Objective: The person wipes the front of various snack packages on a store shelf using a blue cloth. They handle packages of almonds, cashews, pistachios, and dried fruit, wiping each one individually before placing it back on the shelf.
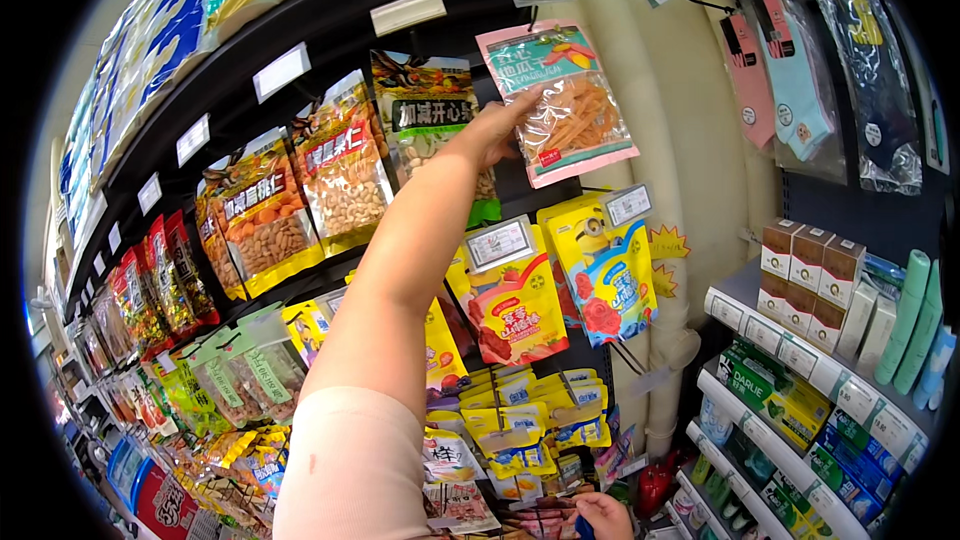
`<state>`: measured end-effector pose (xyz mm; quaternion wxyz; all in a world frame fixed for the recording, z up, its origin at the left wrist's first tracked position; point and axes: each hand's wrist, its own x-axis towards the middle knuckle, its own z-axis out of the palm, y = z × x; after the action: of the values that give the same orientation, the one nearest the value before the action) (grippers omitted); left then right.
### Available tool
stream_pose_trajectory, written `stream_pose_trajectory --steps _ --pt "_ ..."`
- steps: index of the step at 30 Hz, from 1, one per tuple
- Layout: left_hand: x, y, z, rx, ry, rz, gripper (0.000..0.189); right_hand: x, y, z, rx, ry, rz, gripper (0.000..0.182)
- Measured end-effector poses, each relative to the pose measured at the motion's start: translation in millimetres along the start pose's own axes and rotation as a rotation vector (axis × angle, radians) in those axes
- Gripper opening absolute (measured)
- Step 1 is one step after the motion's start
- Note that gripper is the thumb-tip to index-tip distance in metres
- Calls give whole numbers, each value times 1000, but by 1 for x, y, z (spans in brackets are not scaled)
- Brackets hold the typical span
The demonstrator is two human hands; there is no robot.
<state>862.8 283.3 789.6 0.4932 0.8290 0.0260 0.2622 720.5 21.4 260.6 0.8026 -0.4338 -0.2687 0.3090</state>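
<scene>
My left hand grips the left edge of a pink and teal bag of dried sweet potato strips, thumb on the front and fingers behind. The bag is tilted; its top is at a black display hook, and I cannot tell if it still hangs there. Just left of it, partly behind my forearm, hangs a pistachio bag. Low in the picture, my right hand is curled and cut off by the lower edge. Something dark blue shows at its fingertips; whether it is held is unclear.
Nut bags hang along the rack to the left. Yellow hawthorn snack pouches hang below. To the right are a cream pipe, packaged socks and shelves with toothpaste boxes. Large wrapped packs lie on top.
</scene>
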Motion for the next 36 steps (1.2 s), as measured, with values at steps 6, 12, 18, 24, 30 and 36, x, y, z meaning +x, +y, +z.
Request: stream_pose_trajectory --steps 6,12,18,24,30,36 --pt "-17 7 13 -99 -23 135 58 -2 -1 6 -5 -32 -19 21" --pt "-8 4 21 -204 72 213 35 -2 -6 10 -5 -52 -4 22" --pt "-23 29 32 -276 158 195 26 -5 -8 14 49 -67 65 21" --pt "-37 55 36 -488 12 102 32 19 -49 1 21 -1 140 22" --pt "-68 66 31 -576 -38 90 34 114 -226 33 -1 18 -523 63" --pt "-72 88 56 -588 -60 141 37 173 -389 77 -45 76 -717 85"
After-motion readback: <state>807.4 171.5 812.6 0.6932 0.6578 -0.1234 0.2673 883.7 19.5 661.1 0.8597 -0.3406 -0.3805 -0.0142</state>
